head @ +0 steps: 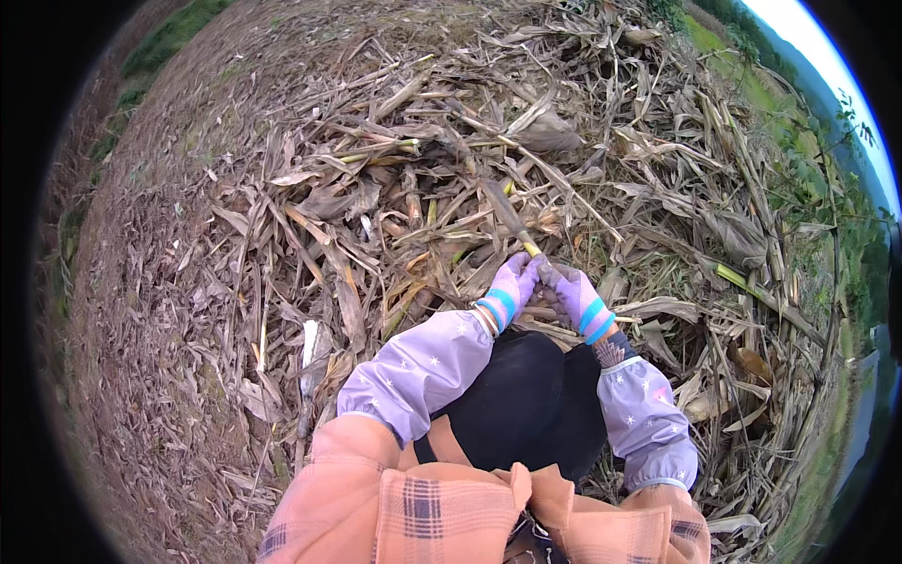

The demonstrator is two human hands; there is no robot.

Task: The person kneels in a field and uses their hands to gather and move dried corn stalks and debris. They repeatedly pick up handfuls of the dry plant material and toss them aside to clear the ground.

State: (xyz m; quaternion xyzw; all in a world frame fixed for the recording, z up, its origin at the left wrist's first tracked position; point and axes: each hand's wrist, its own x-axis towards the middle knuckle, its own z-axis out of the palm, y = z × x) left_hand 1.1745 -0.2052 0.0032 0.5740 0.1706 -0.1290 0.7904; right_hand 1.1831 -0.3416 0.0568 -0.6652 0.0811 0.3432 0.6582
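Note:
Both hands wear purple knit gloves with blue cuff bands and meet in front of my knees. My left hand (516,283) and my right hand (569,290) close together around the near end of a dry corn stalk (502,204). The stalk's yellow-green tip shows just above my fingers, and the rest runs up and away over a heap of dry corn stalks and husks (423,169). What lies between the fingertips is hidden by the gloves.
Dry leaves and stalks cover the ground around my bent knees. A pale broken stalk (309,345) stands out on the left. On the right lie a green-ended stalk (736,278) and long dry stalks (754,183), with leafy green plants (810,176) beyond them.

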